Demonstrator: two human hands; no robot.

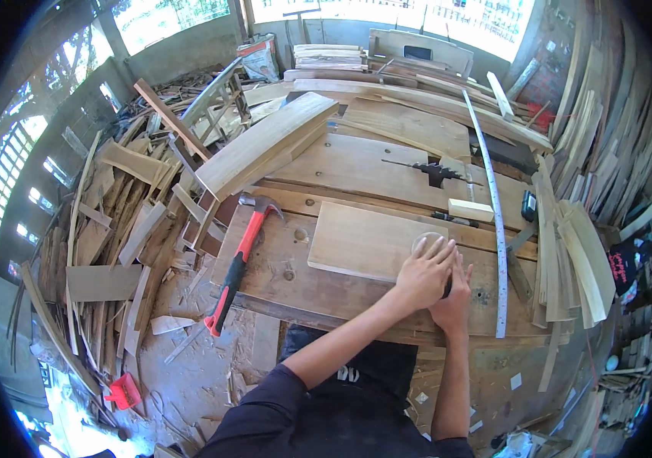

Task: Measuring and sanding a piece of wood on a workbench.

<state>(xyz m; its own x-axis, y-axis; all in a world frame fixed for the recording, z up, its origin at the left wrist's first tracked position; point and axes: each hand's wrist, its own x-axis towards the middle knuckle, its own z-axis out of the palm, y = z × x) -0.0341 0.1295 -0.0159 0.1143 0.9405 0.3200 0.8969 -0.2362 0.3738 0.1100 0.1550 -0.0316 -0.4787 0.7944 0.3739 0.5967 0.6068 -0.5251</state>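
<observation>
A flat rectangular wooden board lies on the workbench in front of me. At its right end my left hand bends over a pale, rounded thing, mostly covered by the fingers. My right hand presses close beside and below it, fingers curled. A dark bit shows between the two hands; what they grip together is too hidden to name. A claw hammer with a red and black handle lies left of the board, its grip end past the bench's front edge.
A long metal ruler lies right of my hands. Behind the board are a small wood block, a dark marker and a toothed saw blade in the bench. A thick plank rests at back left; scrap wood crowds the left.
</observation>
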